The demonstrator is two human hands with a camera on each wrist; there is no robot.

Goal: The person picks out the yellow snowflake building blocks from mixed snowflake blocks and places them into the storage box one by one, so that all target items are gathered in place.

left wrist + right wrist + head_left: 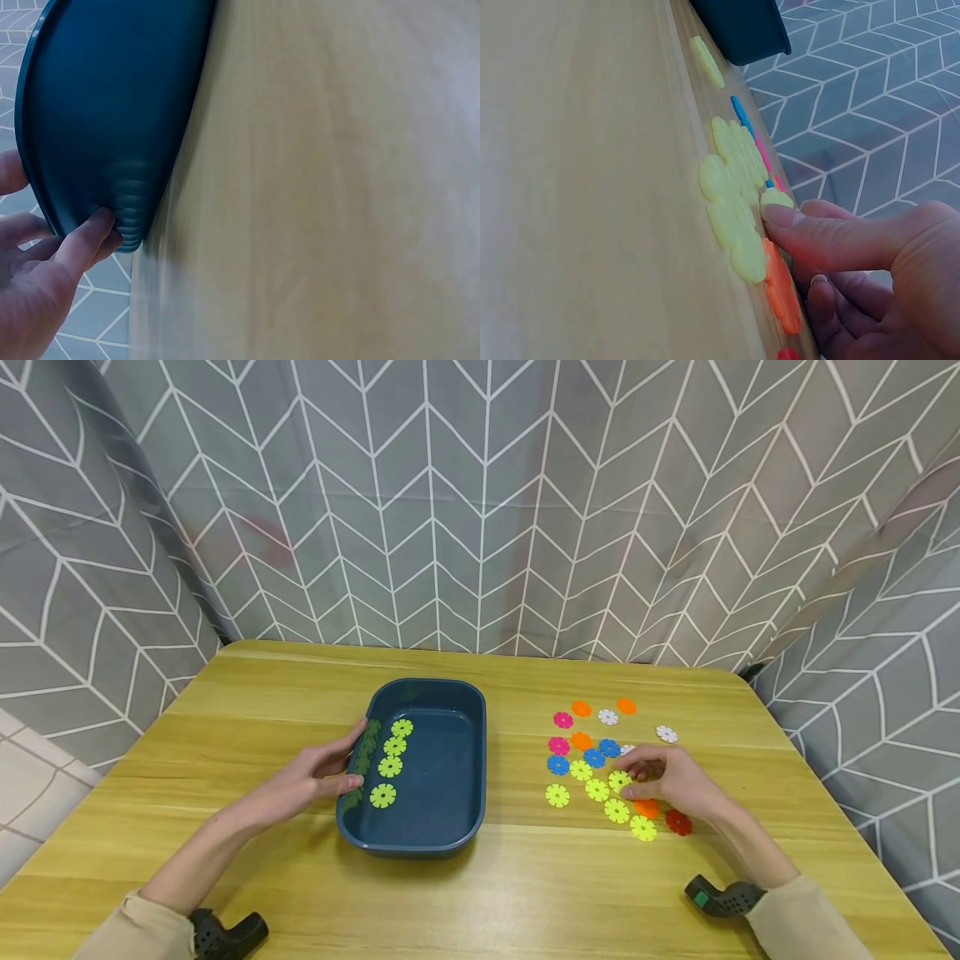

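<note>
A dark blue rectangular plastic tub sits left of centre on the table. My left hand holds its left side, fingers at the rim and thumb on the outer wall, also seen in the left wrist view. Inside, several yellow-green notched discs lie in a row near the left wall, which mirrors them. My right hand is over the loose discs at the right. Between its thumb and fingers it pinches a yellow-green notched disc; the fingertips behind that disc are hidden in the right wrist view.
Around the right hand lie more yellow-green discs, blue discs, pink discs, orange discs, white discs and a red disc. A patterned grey curtain hangs behind the wooden table.
</note>
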